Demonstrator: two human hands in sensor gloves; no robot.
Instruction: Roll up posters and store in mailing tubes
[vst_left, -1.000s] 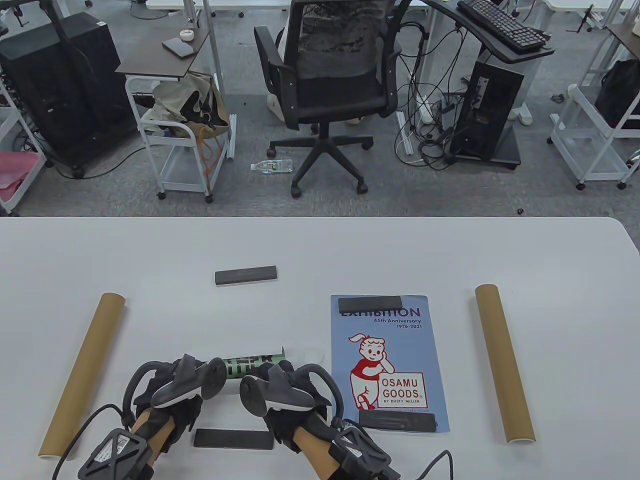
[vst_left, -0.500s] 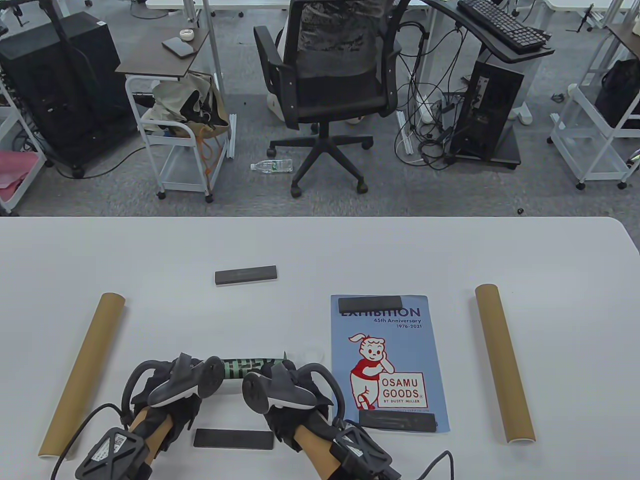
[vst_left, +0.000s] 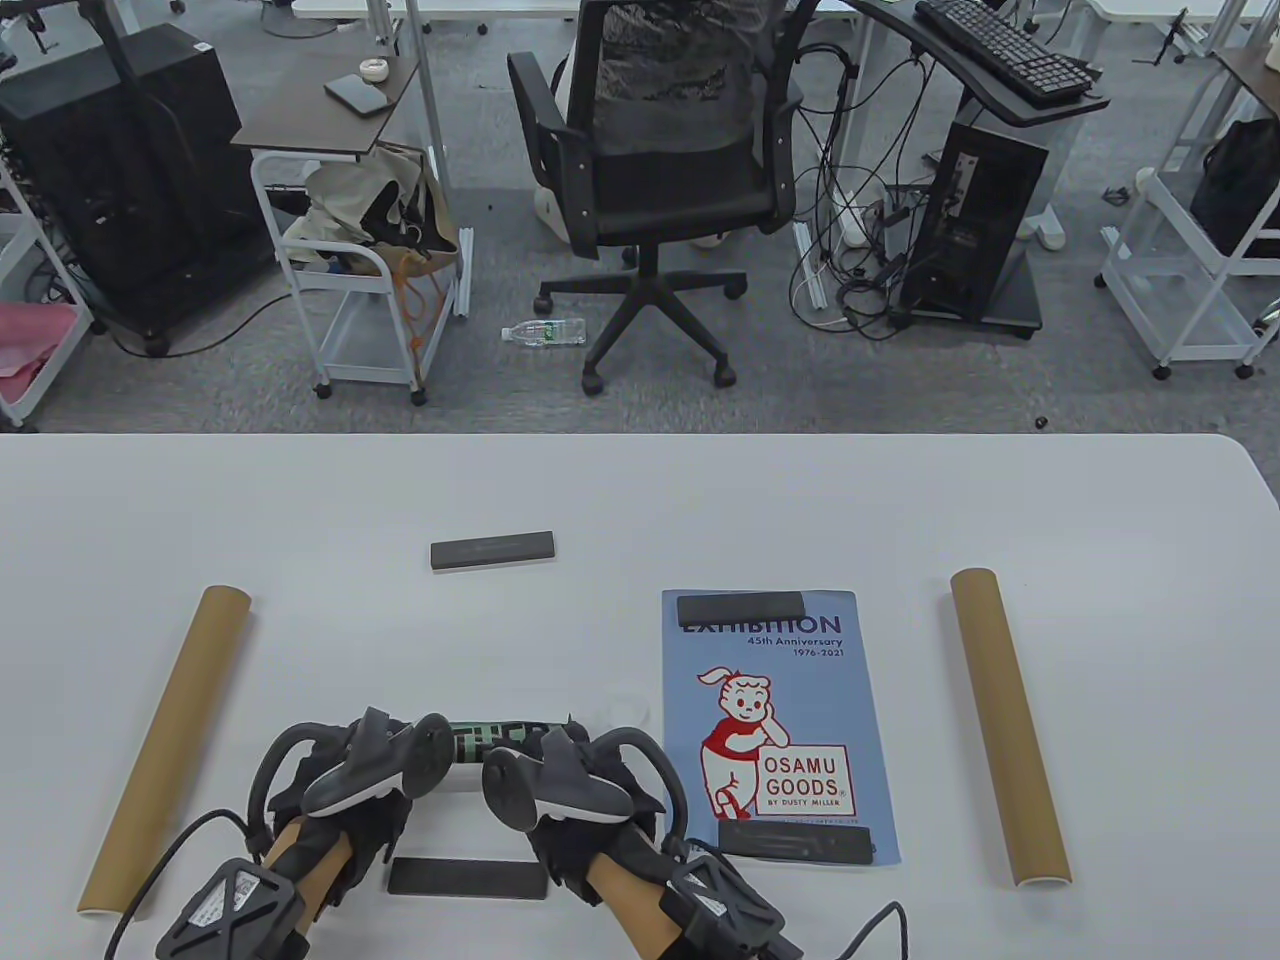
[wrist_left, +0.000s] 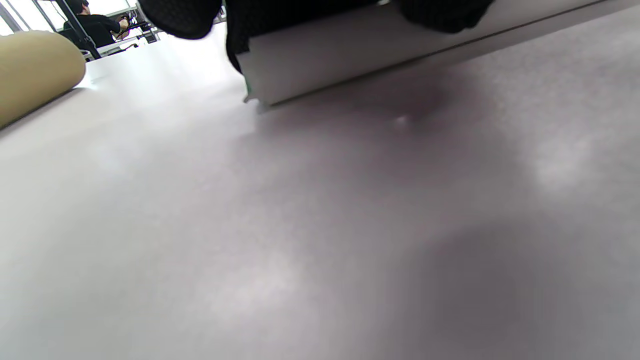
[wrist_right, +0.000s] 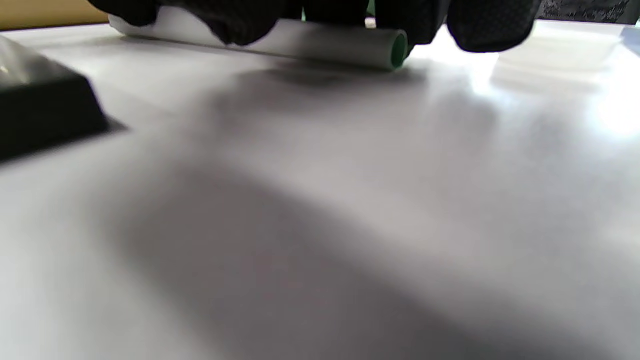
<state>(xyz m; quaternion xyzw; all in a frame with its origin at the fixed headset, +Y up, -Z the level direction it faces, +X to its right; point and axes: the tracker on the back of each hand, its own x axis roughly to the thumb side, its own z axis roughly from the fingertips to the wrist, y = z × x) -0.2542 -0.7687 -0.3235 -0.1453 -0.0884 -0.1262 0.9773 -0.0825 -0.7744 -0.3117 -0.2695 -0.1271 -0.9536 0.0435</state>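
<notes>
Rolled tighter, the poster (vst_left: 495, 738) lies gripped under both hands (vst_left: 455, 775).

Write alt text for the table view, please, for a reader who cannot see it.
Both gloved hands, left hand and right hand, rest on a rolled green poster on a white table. A flat blue poster lies beside it, with a cardboard tube at each side.

Open white table (vst_left: 640, 490) lay beyond the hands | dark bar (vst_left: 468, 878) sat between the wrists | left tube (vst_left: 165, 745) flanked the left.
</notes>
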